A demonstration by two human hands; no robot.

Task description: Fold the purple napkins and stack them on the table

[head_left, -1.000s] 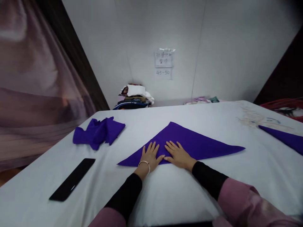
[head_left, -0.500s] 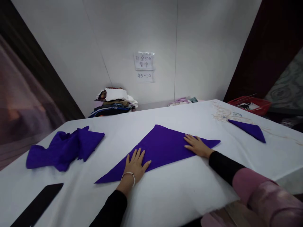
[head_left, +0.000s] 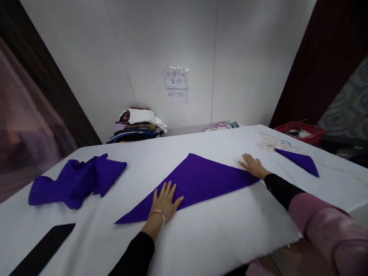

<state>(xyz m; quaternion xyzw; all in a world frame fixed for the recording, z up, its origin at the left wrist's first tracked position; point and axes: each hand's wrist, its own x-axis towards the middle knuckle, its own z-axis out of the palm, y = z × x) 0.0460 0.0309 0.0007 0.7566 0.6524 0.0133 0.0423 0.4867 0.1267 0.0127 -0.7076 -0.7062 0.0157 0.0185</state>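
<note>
Since half a sec ago the right hand (head_left: 253, 165) has slid further out along the purple triangle cloth (head_left: 201, 178) and now sits at its right corner. The left hand (head_left: 166, 199) has stayed put near the left corner, and the cloth's left tip hasn't shifted.

Both hands are flat, palms down, fingers spread, gripping nothing and set well apart. The cloth lies in the middle of the white table (head_left: 218, 230), long edge toward the person and peak pointing away. The left wrist wears a bracelet (head_left: 156, 212).

To do this step well, I'd judge:
- Keep the left palm as the anchor so the cloth doesn't creep.
- Sweep the right hand outward w/ even, light pressure, along the long edge rather than across it. That way the layers stay matched and the tip isn't dragged out of line.
- Check the point ends up crisp, w/ no ripple left btwn the hands.

Count:
- Purple cloths, 3:
  - the triangle under the hands
  - a crumpled cloth (head_left: 77, 180) to the left
  - a small folded triangle (head_left: 299, 161) far right, apart from the rest
- Black flat slab (head_left: 40, 251), 1, at the near-left edge; can't tell what it is.
- Clothes stack (head_left: 138, 124), 1, behind the table.
- Red basket (head_left: 300, 130), 1.
- Paper notes (head_left: 176, 78) on the wall, 2, one above the other.
</note>
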